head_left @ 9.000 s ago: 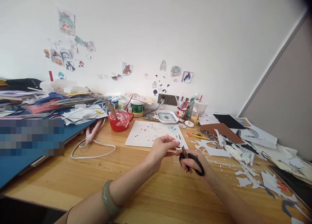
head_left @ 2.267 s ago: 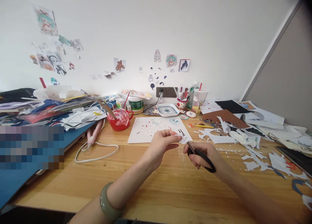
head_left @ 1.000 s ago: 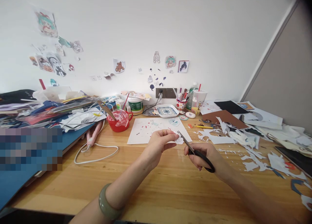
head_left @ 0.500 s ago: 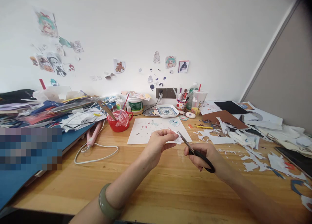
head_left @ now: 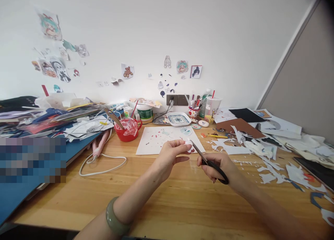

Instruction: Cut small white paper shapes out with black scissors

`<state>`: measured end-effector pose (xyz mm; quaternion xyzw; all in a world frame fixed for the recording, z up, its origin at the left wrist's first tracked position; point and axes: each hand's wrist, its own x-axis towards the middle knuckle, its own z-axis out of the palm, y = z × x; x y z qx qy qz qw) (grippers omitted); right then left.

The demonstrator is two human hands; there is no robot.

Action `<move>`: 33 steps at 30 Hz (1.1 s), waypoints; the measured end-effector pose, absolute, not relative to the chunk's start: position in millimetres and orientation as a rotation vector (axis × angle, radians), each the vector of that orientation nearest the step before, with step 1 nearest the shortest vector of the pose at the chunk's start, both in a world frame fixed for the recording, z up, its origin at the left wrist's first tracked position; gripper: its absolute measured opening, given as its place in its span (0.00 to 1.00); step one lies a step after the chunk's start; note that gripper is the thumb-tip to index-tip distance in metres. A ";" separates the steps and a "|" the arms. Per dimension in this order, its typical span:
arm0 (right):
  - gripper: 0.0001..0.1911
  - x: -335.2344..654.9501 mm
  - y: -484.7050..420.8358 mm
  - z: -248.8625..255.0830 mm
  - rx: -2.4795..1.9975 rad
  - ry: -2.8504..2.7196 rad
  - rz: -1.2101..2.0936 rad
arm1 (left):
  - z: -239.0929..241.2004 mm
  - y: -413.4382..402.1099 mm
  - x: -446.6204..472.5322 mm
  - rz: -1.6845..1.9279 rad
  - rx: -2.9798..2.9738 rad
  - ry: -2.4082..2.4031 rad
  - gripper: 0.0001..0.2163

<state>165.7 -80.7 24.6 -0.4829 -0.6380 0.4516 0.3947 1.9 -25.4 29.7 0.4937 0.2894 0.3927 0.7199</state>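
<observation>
My left hand [head_left: 171, 154] pinches a small white paper cutout [head_left: 189, 146] above the wooden desk [head_left: 167, 205]. A green bangle [head_left: 114, 221] circles that wrist. My right hand [head_left: 217, 165] grips black-handled scissors [head_left: 208, 161], fingers through the loops. The blades point up and left, and their tips meet the edge of the cutout. Both hands hover just in front of a white sheet [head_left: 161, 137] dotted with small coloured bits.
A red cup [head_left: 127, 128], a green tub [head_left: 145, 113], a patterned dish [head_left: 179, 119] and a pen pot [head_left: 194, 111] line the wall. White paper scraps [head_left: 266, 160] and brown card [head_left: 240, 127] litter the right side. A white cable [head_left: 101, 161] and piled papers [head_left: 52, 114] fill the left.
The scissors have shifted from under my left fingers to the right of the cutout, blades angled up-left. My left hand has turned the cutout slightly. The camera has tilted up a little.
</observation>
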 end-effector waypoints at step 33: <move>0.06 168.5 -72.5 8.5 -1.234 -1.664 1.187 | 21.8 -27.1 7.3 0.875 1.076 0.679 0.10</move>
